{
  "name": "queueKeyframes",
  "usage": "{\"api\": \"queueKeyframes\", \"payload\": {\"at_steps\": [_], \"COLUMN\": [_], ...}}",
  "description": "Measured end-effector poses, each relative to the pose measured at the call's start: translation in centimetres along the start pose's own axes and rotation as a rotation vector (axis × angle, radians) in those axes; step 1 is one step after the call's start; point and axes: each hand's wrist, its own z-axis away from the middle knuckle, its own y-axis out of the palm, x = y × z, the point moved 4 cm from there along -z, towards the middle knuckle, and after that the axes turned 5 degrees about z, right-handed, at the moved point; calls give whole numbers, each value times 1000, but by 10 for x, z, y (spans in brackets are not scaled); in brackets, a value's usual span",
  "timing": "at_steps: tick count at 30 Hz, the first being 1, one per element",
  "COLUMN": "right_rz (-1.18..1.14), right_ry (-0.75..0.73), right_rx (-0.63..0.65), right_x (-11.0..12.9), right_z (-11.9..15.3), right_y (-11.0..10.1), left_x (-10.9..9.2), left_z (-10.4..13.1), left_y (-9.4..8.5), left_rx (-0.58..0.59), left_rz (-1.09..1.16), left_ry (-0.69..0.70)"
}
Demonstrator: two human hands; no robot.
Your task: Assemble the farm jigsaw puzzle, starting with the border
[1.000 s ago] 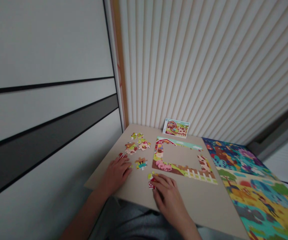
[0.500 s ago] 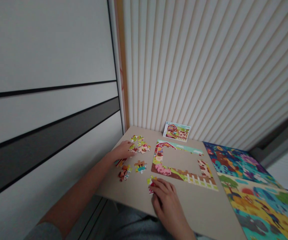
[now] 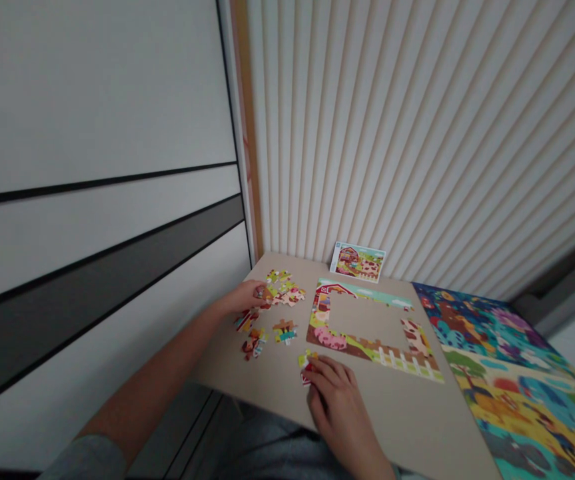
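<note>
The right hand [image 3: 334, 397] hides most of a red piece [image 3: 306, 371], seemingly pinched.

Beige board [image 3: 392, 413]: puzzle frame [image 3: 367, 327], loose pieces [image 3: 280, 293], reference card [image 3: 358, 261].

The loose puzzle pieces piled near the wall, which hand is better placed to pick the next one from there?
Left, probably. The left hand already touches the pile of loose pieces, while the right hand rests nearer, on a red piece below the puzzle frame.
</note>
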Motion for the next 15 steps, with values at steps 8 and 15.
{"api": "queueKeyframes", "payload": {"at_steps": [8,15], "right_rz": [13,24], "right_ry": [8,15], "right_rx": [17,44], "right_x": [1,1], "right_z": [1,0], "right_y": [0,1], "left_x": [0,-40], "left_z": [-6,-3], "left_y": [-2,16], "left_rx": [-105,-123], "left_rz": [-62,-233], "left_ry": [1,165]}}
